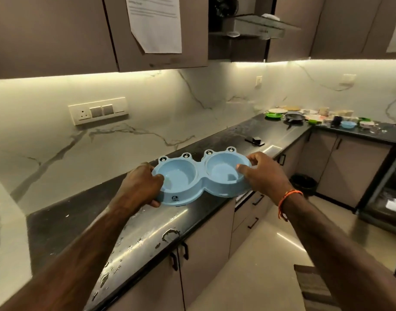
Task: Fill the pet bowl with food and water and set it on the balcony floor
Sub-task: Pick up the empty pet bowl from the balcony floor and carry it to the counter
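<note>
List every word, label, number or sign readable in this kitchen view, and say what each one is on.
Nothing can be read.
Paper sheet taped to the upper cabinet: printed lines, too blurred to read.
Blue double pet bowl, front wall: small round dark logo, too small to read.
Range hood: a mark on its front, unreadable.

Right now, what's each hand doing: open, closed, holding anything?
Left hand: closed on the left end of the blue pet bowl.
Right hand: closed on the bowl's right end.
</note>
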